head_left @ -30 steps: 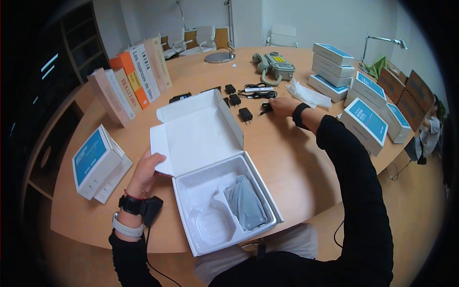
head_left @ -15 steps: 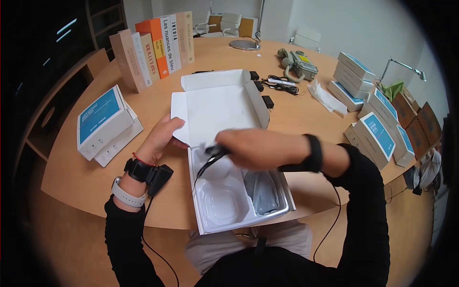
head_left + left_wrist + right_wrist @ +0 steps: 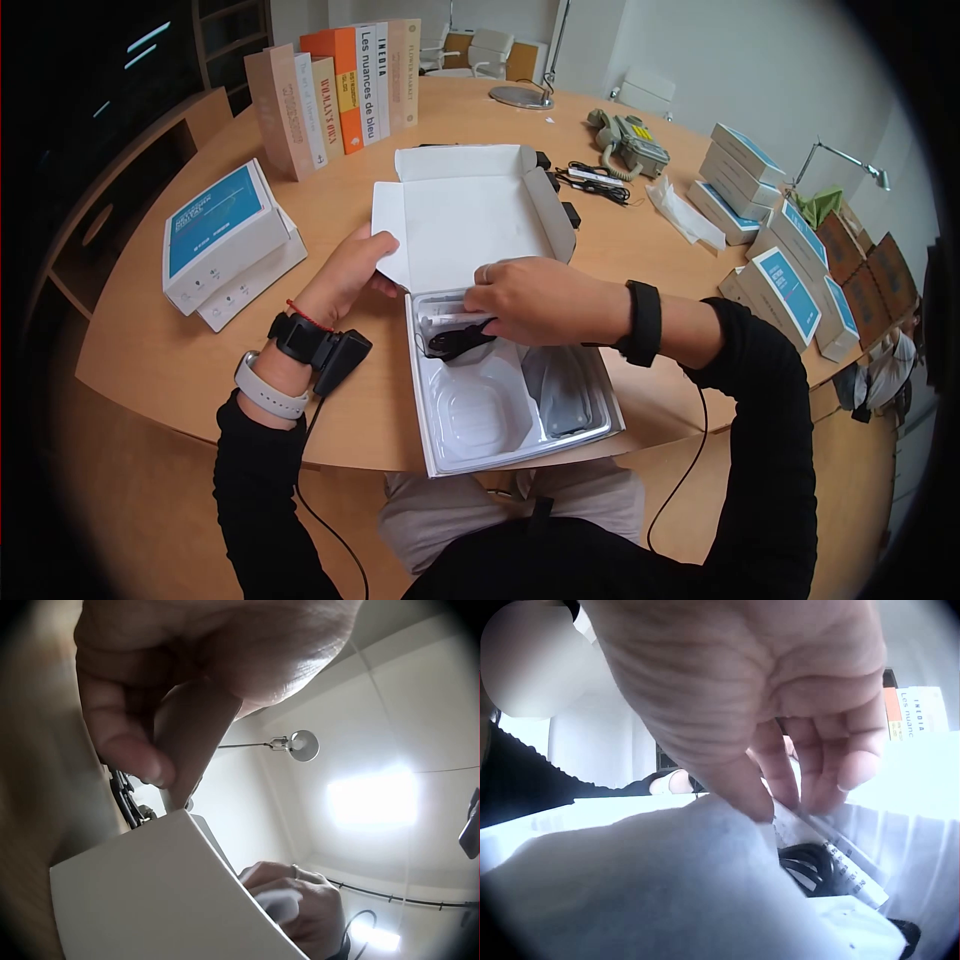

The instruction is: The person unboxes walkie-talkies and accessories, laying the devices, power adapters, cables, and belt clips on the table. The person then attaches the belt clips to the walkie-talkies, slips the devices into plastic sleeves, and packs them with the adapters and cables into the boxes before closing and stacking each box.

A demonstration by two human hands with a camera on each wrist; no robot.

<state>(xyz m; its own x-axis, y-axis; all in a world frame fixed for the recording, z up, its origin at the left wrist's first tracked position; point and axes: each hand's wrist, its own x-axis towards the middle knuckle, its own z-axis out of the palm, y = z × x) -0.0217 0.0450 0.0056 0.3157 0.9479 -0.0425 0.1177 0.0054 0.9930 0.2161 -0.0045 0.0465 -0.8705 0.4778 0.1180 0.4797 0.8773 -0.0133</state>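
Note:
An open white box stands before me at the table's near edge, its lid raised. With thumb and fingers my left hand grips the lid's left side flap. Inside the box is a white moulded tray. My right hand reaches into its far compartment and pinches a coiled black cable by its white label strip. The cable lies low between the tray walls. A grey bagged item fills the right compartment, partly under my right wrist.
Black power adapters and more cables lie behind the lid. Books stand at the back left, blue-and-white boxes at left, several more at right. A telephone and white wrapping lie farther back.
My right hand has picked the cable up from beyond the lid and brought it into the box's far compartment. My left hand keeps its grip on the flap.

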